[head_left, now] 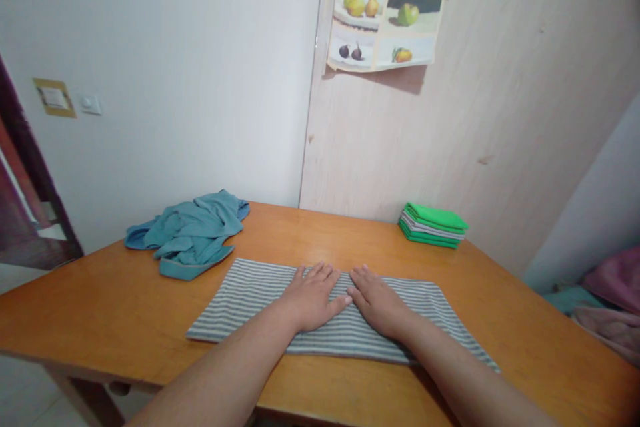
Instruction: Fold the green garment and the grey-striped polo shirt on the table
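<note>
A grey-and-white striped cloth lies flat on the table in front of me, folded into a wide band. My left hand rests palm down on its middle, fingers stretched toward the far edge. Close beside it, my right hand also presses flat on the cloth, fingers extended. The two thumbs nearly meet. Neither hand grips anything. The cloth's right end slants toward the near right, and my forearms cover parts of its near edge.
On the wooden table, a crumpled teal cloth lies at the back left. A neat stack of folded green and grey cloths sits at the back right. Behind the table stands a wall with a fruit picture sheet. Pinkish fabric shows at far right.
</note>
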The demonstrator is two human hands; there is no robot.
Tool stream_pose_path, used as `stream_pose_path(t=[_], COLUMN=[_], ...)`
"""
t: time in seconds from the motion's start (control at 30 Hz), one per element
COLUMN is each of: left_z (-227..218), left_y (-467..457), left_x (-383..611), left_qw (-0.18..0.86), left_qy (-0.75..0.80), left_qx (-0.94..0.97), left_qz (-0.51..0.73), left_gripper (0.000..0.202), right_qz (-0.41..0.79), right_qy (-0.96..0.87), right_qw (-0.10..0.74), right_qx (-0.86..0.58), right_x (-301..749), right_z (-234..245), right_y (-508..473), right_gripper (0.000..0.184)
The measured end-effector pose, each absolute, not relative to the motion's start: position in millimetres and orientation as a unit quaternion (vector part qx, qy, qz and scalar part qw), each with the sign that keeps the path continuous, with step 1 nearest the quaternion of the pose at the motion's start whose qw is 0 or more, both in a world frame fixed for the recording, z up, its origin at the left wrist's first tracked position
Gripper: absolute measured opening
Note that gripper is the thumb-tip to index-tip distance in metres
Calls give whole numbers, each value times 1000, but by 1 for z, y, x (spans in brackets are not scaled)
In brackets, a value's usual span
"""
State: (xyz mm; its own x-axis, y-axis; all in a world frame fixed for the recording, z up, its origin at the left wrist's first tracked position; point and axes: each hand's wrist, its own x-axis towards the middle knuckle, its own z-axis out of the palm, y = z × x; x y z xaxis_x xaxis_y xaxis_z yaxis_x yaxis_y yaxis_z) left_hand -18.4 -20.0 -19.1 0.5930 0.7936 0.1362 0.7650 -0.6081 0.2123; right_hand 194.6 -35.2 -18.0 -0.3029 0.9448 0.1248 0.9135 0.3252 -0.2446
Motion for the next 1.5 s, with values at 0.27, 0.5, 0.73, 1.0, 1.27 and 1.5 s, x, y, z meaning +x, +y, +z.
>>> stream_pose_path(t=[0.27, 0.5, 0.73, 1.0, 1.27, 1.5], left_z=[-20, -19, -15, -17, -15, -13], left_y=[-19, -16, -18, -16, -19, -21], left_x=[-17, -17, -17, -19, -19, -18], left_qw=[64, 64, 69, 70, 73, 79], left_qy=[443, 442, 449, 444, 445, 440], left_qx=[888, 889, 886, 889, 888, 890], left_qz=[105, 100, 95, 92, 92, 95], left_gripper=[79, 82, 82, 82, 81, 81], right_qz=[72, 79, 66, 76, 50, 19], right_qy=[-804, -785, -752, -688, -686, -704], right_qw=[118, 93, 58, 71, 47, 58], right_qx=[-578, -608, -654, -718, -724, -708], right_x=[196, 224, 274, 315, 313, 295], right_z=[-25, -15, -18, -29, -28, -38], right_y=[-37, -56, -61, -59, -59, -71], right_gripper=[70, 82, 84, 85, 82, 84])
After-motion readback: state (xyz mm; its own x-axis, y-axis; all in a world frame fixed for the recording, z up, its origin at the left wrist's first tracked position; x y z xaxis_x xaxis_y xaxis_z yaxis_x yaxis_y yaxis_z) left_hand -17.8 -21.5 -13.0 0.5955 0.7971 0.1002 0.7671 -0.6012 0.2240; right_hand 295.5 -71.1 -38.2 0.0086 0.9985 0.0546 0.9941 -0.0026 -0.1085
